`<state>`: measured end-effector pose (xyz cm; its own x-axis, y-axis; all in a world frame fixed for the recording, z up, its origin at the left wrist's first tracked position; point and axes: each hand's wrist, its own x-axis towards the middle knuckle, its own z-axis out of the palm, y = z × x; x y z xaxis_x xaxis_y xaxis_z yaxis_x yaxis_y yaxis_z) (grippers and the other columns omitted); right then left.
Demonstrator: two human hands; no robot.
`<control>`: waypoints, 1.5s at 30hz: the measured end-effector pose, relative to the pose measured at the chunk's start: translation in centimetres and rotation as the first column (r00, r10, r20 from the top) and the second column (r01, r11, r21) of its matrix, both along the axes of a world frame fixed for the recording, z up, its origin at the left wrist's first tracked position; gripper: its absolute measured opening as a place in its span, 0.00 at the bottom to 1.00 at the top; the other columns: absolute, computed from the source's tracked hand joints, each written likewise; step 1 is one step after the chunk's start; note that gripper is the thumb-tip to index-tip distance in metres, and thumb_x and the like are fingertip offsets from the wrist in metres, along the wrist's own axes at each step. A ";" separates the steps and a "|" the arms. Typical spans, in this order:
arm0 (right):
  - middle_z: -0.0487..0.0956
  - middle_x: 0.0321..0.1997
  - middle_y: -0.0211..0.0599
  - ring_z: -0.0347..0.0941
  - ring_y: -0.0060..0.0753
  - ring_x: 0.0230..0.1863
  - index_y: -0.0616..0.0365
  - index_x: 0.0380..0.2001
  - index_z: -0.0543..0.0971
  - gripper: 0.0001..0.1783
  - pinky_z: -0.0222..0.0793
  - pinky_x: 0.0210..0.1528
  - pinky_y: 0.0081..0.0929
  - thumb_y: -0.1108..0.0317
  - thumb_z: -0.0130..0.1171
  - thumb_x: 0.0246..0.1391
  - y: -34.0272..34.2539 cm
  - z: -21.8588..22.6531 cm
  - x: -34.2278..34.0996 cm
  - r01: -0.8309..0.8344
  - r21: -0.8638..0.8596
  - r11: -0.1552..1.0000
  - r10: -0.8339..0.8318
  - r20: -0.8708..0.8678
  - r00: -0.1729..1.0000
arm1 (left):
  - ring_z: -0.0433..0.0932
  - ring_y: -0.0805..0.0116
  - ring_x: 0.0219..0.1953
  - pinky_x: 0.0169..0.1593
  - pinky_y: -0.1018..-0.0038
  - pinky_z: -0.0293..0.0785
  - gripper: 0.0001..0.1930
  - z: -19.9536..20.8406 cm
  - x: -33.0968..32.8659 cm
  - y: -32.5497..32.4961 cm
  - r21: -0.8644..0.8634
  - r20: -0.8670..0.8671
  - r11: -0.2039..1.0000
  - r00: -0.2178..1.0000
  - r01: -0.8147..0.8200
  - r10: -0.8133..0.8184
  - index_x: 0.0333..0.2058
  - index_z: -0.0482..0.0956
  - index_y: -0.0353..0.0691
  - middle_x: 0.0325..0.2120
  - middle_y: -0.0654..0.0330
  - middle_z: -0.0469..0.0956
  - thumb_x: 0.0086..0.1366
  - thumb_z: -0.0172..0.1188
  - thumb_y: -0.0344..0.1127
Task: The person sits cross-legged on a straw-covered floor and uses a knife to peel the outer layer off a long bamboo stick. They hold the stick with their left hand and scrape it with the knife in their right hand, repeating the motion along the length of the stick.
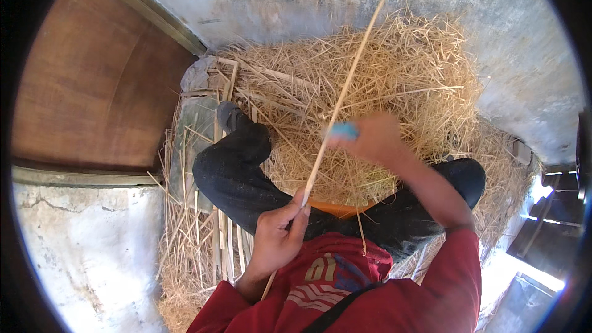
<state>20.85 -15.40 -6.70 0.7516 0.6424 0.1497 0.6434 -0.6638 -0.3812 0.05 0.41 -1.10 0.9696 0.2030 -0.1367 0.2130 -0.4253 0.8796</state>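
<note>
Stick (349, 80) slants through left hand (279, 231), apparently beside right hand (374, 138) (blurred).

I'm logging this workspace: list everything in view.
Long strip: one, tan, centre
Blurred tool: one, blue, centre
Straw-like heap: one, golden, centre
Loose strips: several, pale, lower left
Panel: one, brown, upper left
Walls: several, grey-white, left and top
Object: one, orange, lower centre
Footwear: one, grey, centre-left
Trousers: one pair, black, centre
Shirt: one, red, bottom
Strap: one, black, across shirt
Left hand: one, bare, on long strip
Right hand: one, bare, on tool
</note>
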 end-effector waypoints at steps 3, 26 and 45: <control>0.76 0.15 0.45 0.77 0.45 0.21 0.54 0.20 0.81 0.46 0.71 0.25 0.41 0.18 0.41 0.40 -1.6 1.0 3.9 0.170 -0.058 0.984 -0.176 -0.111 0.978 | 0.63 0.83 0.19 0.24 0.81 0.63 0.18 -0.5 -0.1 -0.7 -0.064 0.133 0.998 0.991 0.012 -0.003 0.51 0.73 0.30 0.14 0.61 0.65 0.62 0.55 0.23; 0.69 0.08 0.43 0.72 0.44 0.13 0.55 0.12 0.76 0.39 0.66 0.18 0.39 0.25 0.50 0.43 -0.1 -0.6 0.5 -0.042 0.016 0.999 0.042 -0.044 0.998 | 0.75 0.63 0.17 0.25 0.75 0.69 0.17 0.3 0.5 0.1 0.210 0.111 0.978 0.993 0.004 -0.028 0.47 0.76 0.31 0.18 0.46 0.74 0.57 0.57 0.21; 0.70 0.09 0.41 0.73 0.45 0.15 0.53 0.12 0.76 0.37 0.68 0.20 0.39 0.26 0.53 0.41 0.4 -0.6 -2.2 -0.228 0.030 0.973 0.229 -0.018 0.973 | 0.69 0.69 0.14 0.23 0.76 0.66 0.16 -0.8 0.8 0.4 0.137 0.183 0.990 0.982 0.017 -0.042 0.47 0.75 0.27 0.15 0.50 0.68 0.60 0.56 0.22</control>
<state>18.62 -14.97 -7.26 0.5887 0.7932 0.1557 0.7683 -0.4893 -0.4127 0.81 0.80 -1.85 0.9813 0.1782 0.0725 0.0373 -0.5457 0.8372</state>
